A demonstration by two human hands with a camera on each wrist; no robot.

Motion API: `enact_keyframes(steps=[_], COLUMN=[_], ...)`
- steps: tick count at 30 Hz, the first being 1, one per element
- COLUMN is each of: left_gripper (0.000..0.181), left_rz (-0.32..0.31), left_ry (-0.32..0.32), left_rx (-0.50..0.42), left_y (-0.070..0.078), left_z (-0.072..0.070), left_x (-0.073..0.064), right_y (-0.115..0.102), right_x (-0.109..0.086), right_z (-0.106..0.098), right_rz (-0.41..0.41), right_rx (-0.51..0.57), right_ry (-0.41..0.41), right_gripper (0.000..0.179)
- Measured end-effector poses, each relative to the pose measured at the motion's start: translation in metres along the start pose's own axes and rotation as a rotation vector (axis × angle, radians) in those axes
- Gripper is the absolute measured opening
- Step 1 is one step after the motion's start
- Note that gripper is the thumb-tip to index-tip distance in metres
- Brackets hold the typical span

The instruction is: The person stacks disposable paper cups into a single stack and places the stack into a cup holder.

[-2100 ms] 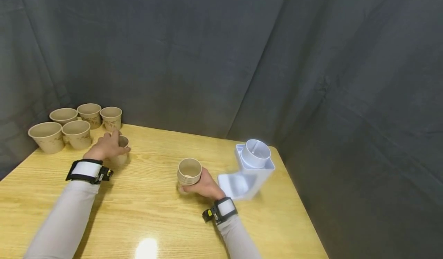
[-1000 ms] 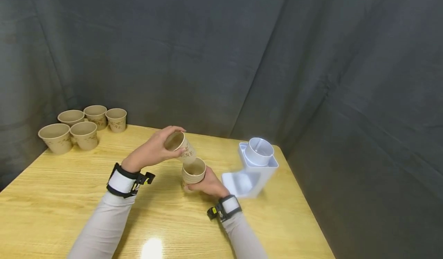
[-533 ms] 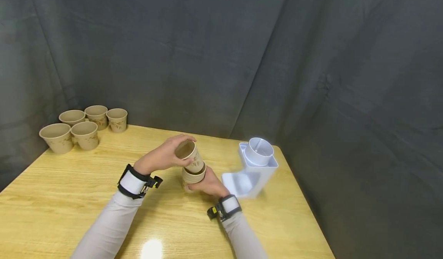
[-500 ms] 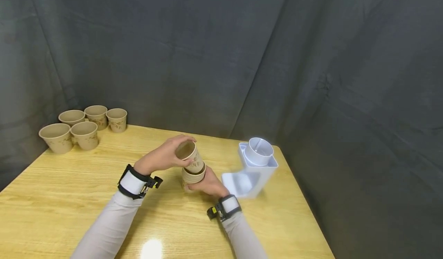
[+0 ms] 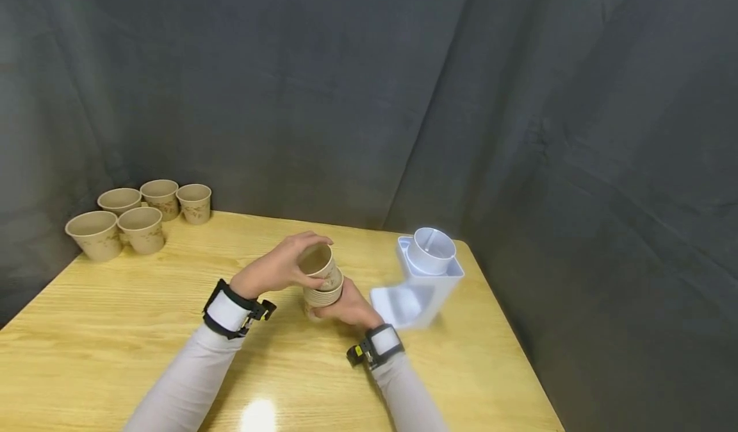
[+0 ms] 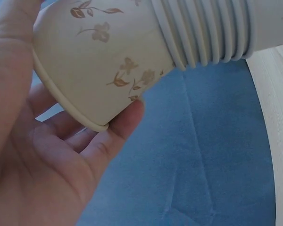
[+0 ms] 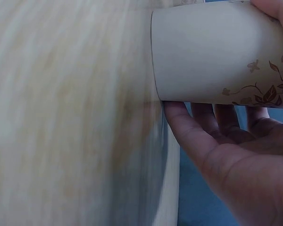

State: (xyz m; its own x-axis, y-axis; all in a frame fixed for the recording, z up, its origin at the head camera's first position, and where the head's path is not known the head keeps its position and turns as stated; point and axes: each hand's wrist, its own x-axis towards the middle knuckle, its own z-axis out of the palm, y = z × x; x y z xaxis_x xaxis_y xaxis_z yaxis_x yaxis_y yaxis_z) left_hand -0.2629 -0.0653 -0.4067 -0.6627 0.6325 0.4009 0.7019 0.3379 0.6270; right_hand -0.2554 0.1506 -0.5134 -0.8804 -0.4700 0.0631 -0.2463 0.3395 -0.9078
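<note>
In the head view, my left hand (image 5: 279, 268) grips a beige paper cup (image 5: 331, 280) by its rim, thumb on the near side and fingers on the far side. The cup's lower part sits inside the top of a stack of paper cups (image 5: 323, 297). My right hand (image 5: 353, 307) holds that stack upright from the right. Brown flower prints show on the gripped cup (image 6: 104, 52) in the left wrist view, beside several nested rims (image 6: 203, 33). In the right wrist view, the stack's bottom cup (image 7: 203, 56) stands on the table, with my right fingers curled round it.
Several separate paper cups (image 5: 144, 230) stand upright in a cluster at the table's back left. A white plastic stand (image 5: 432, 284) with a round cup-like top (image 5: 431, 252) is right of my right hand. A dark curtain (image 5: 288, 99) borders the wooden table (image 5: 173, 316).
My left hand has taken a single cup from near the left cluster, carried it right and lowered it into the stack. It sits deeper than half a second ago. The right hand keeps holding the stack.
</note>
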Motion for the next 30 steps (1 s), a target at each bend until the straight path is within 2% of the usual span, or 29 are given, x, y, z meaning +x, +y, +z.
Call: enact_keyframes(steps=[7,12,18,26,30], left_gripper=[0.064,0.058,0.056,0.064,0.073], left_rz=[0.008,-0.012,-0.050,-0.079,-0.094], left_ry=[-0.015,-0.077,-0.153,-0.119,-0.132], left_rx=[0.023,0.076,0.162,0.132,0.056], left_y=[0.001,0.001,-0.002,-0.006,-0.011], left_z=[0.011,0.024,0.042,0.046,0.047], left_x=[0.003,0.006,0.002,-0.003,-0.005], right_y=[0.002,0.000,-0.002,0.000,0.002], right_x=[-0.002,-0.001,0.000,0.002,-0.001], right_z=[-0.001,-0.001,0.001,0.002,-0.002], right_rz=[0.016,0.016,-0.004,-0.018,-0.011], right_rx=[-0.004,-0.014,-0.027,-0.028,-0.038], right_ry=[0.000,0.004,-0.014,-0.034,-0.010], right_gripper=[0.071,0.072,0.071,0.070,0.070])
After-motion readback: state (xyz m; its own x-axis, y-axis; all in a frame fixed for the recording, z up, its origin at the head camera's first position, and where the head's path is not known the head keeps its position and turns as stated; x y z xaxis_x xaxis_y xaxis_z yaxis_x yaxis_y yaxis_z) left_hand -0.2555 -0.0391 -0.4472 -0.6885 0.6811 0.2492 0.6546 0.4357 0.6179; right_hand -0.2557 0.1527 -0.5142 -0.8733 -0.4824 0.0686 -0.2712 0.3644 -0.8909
